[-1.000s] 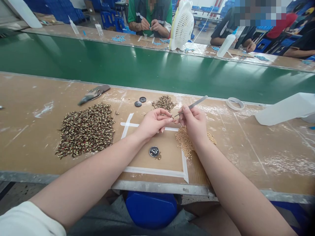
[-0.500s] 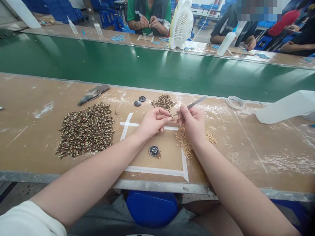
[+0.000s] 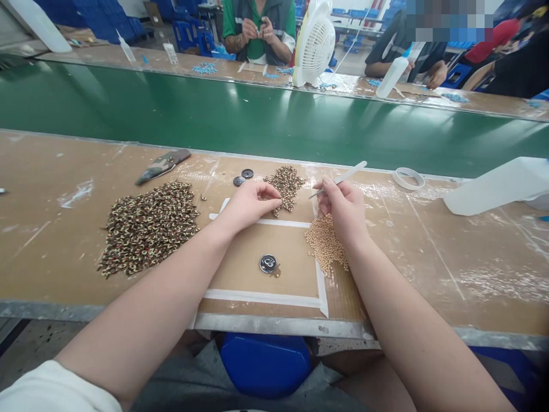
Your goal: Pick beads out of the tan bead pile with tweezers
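My left hand (image 3: 249,204) reaches forward with fingers curled, its tips at the edge of a small heap of leopard-patterned pieces (image 3: 286,181); whether it pinches one is hidden. My right hand (image 3: 341,207) is closed on thin metal tweezers (image 3: 343,178), whose tip points left toward that heap. Just under the right hand lies a pile of small tan beads (image 3: 323,243). A large heap of the same patterned pieces (image 3: 150,224) spreads out at the left. A small round dark dish (image 3: 268,264) sits inside a white tape rectangle (image 3: 266,297) on the brown bench.
Two dark discs (image 3: 243,177) and a folded dark tool (image 3: 163,163) lie behind the heaps. A tape roll (image 3: 408,178) and white container (image 3: 497,186) are at right. Beyond runs a green conveyor belt (image 3: 257,120), with a white fan (image 3: 315,43) and other people working opposite.
The hands have parted. My left hand moved forward to the small patterned heap, and my right hand with the tweezers lifted slightly up and right.
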Demonstrator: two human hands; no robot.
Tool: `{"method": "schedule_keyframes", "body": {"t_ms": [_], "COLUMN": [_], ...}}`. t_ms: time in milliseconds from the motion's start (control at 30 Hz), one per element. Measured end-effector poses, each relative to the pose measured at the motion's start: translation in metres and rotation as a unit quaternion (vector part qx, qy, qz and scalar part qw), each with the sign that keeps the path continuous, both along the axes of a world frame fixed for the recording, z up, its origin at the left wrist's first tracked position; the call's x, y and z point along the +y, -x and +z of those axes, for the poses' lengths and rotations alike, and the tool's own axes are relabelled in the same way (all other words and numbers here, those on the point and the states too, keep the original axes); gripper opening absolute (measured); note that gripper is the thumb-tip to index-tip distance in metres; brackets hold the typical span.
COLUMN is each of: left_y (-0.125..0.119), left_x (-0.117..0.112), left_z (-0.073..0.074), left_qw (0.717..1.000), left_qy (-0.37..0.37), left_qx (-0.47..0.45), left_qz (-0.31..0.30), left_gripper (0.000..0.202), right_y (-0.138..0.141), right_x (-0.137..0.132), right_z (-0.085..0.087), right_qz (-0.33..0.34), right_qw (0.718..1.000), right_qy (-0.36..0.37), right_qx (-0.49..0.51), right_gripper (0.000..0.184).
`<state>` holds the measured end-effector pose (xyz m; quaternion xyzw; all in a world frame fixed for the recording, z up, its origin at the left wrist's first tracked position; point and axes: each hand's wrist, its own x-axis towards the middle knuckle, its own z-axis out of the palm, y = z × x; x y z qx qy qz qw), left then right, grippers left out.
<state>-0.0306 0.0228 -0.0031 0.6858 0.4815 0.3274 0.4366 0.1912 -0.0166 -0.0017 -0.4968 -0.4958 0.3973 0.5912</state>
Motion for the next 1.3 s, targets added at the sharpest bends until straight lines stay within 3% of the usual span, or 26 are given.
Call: {"method": "schedule_keyframes", "body": {"t_ms": [133, 300, 533, 667, 800, 1000, 1300], "left_y": [0.008, 0.015, 0.022, 0.016, 0.008, 0.002, -0.005], "left_x": [0.005, 0.007, 0.011, 0.007, 0.001, -0.004, -0.007], "left_z": [0.001, 0.005, 0.002, 0.005, 0.009, 0.009, 0.006], "left_qw": [0.996, 0.993, 0.987, 0.98, 0.982, 0.986, 0.993], "left_qy": [-0.037, -0.042, -0.071, -0.118, -0.134, -0.133, -0.098], "left_qx": [0.081, 0.094, 0.13, 0.128, 0.1, 0.063, 0.024], "left_qz": [0.002, 0.052, 0.066, 0.096, 0.087, 0.081, 0.057], "left_gripper": [0.017, 0.018, 0.018, 0.025, 0.022, 0.021, 0.021], "right_y": [0.001, -0.001, -0.006, -0.01, -0.013, -0.012, -0.012], "right_x": [0.0, 0.002, -0.001, -0.002, -0.001, -0.002, -0.002], "right_z": [0.001, 0.001, 0.006, 0.005, 0.001, 0.005, 0.005], "right_qz": [-0.003, -0.009, 0.042, 0.1, 0.134, 0.113, 0.142], "right_qw": [1.0, 0.999, 0.975, 0.943, 0.923, 0.914, 0.909], "right_qy": [-0.002, -0.005, -0.028, 0.005, 0.029, 0.044, 0.073], "right_qx": [-0.002, -0.037, -0.218, -0.319, -0.359, -0.388, -0.385], "right_gripper": [0.031, 0.029, 0.035, 0.035, 0.042, 0.045, 0.042]}}
